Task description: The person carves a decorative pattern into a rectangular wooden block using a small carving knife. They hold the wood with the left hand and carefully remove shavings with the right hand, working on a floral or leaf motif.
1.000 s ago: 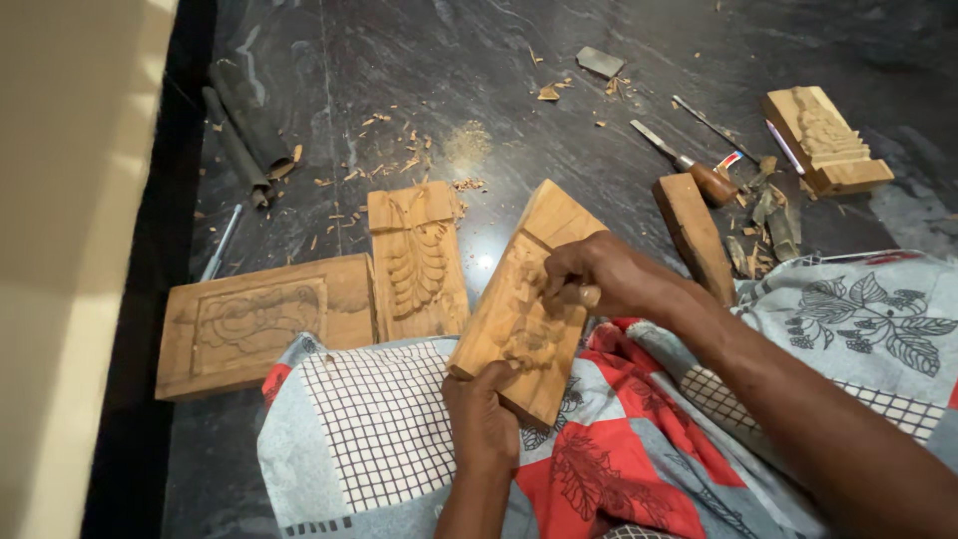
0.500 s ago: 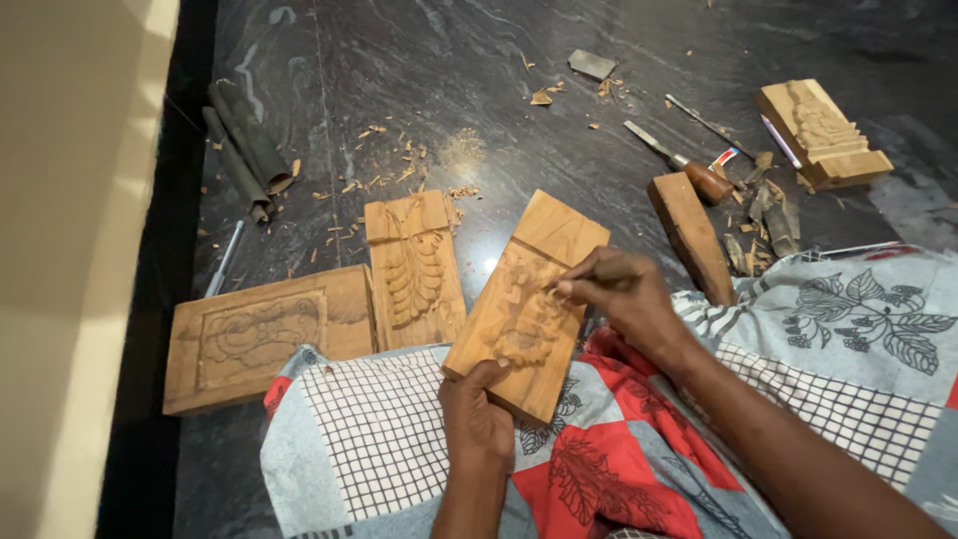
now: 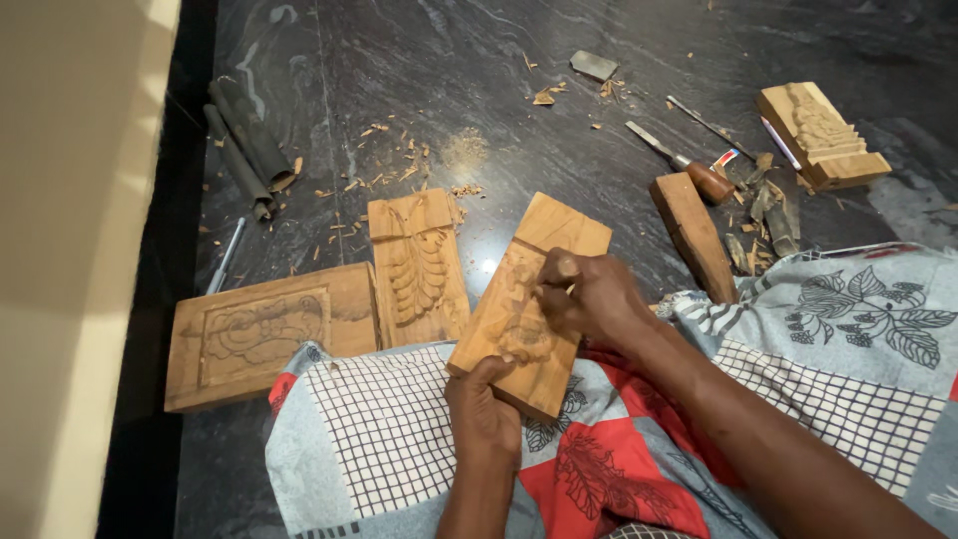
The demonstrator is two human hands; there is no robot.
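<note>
A carved wooden block (image 3: pixel 539 265) leans tilted on my lap, its far end toward the dark floor. My left hand (image 3: pixel 484 409) grips the block's near lower edge. My right hand (image 3: pixel 589 294) is closed over the carved face near the block's middle, with a small pale piece at the fingertips; what it holds is too hidden to name. My lap is covered by a patterned cloth (image 3: pixel 399 439) with checks, red patches and leaf prints.
A leaf-carved panel (image 3: pixel 419 265) and a wider relief panel (image 3: pixel 264 334) lie left of the block. A plain wooden stick (image 3: pixel 694 235), a wooden-handled chisel (image 3: pixel 679 160), a stepped carved piece (image 3: pixel 823 135), dark rolled items (image 3: pixel 244 145) and wood chips lie on the stone floor.
My right hand slid down from the block's far edge onto the middle of its carved face. The left hand keeps its grip on the near edge.
</note>
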